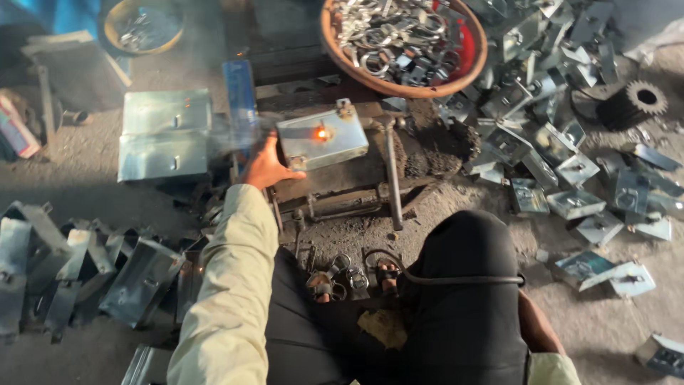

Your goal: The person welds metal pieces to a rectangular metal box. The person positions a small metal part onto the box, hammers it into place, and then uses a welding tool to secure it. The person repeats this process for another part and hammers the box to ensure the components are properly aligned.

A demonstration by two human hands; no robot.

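We see our left hand with its grip clamped on the left edge of a flat rectangular galvanised sheet-metal plate, thumb on top and fingers hidden beneath. The plate lies on a dark, sooty iron welding fixture at the centre of the floor, and a small orange glowing spot shows near its middle. Its long axis runs from about eight o'clock to two o'clock, the far end carrying a small lug and pointing towards a round brown basin of shiny metal rings and clips at twelve o'clock.

Open room is scarce: a folded grey sheet-metal box sits near the plate at nine o'clock, and a heap of small pressed steel brackets crowds the three o'clock side. Bent steel channels lie at eight o'clock.

Our right hand rests at five o'clock beside the dark trouser knee; we cannot tell how its grip stands.
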